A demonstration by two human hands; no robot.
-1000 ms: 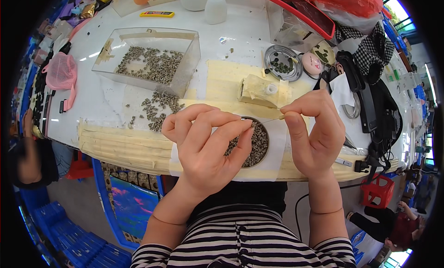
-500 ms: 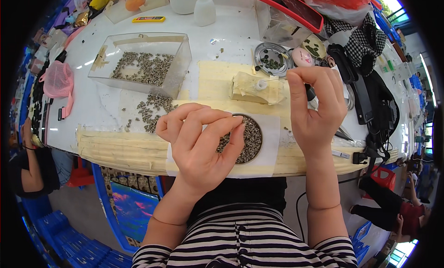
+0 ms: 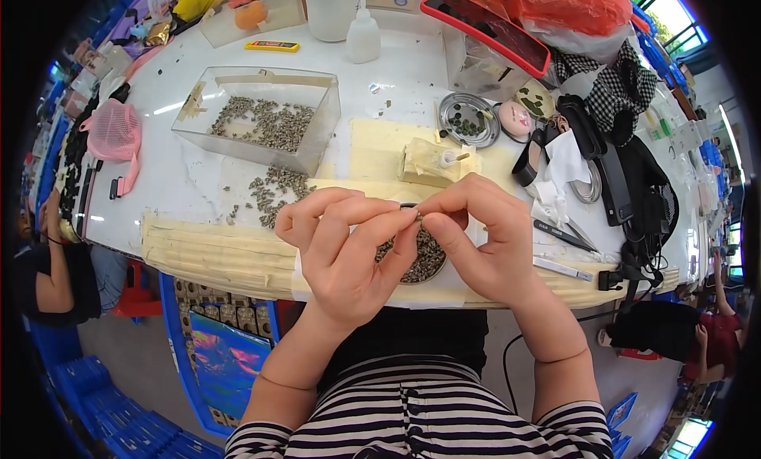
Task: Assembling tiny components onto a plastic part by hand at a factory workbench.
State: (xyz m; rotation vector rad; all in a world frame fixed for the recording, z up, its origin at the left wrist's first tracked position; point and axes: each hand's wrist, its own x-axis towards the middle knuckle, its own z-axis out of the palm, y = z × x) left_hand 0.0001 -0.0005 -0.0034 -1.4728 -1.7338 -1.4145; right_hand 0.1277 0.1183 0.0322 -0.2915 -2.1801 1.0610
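My left hand (image 3: 345, 249) is closed in a pinch, with what looks like a tiny grey metal part (image 3: 418, 216) at its fingertips. My right hand (image 3: 487, 241) meets it there, thumb and forefinger pinched together; what they hold is too small to make out. Below the fingers lies a round dish of small grey metal parts (image 3: 428, 261), partly hidden by both hands. Just beyond stands a tape-wrapped block (image 3: 420, 164) with a small white cup (image 3: 449, 158) on it, and a thin stick (image 3: 462, 155) rests at the cup.
A clear plastic box (image 3: 321, 122) holds many metal parts, with loose ones (image 3: 277, 191) spilled before it. Right of the block are a round tray of dark bits (image 3: 468, 126), tweezers (image 3: 563, 233), and black straps (image 3: 646, 174). A red-cased phone (image 3: 487, 35) lies across a clear box.
My right hand has come from beside the tape-wrapped block, inward and nearer, to my left fingertips. My left hand keeps its pinch. The whole view has shifted slightly.
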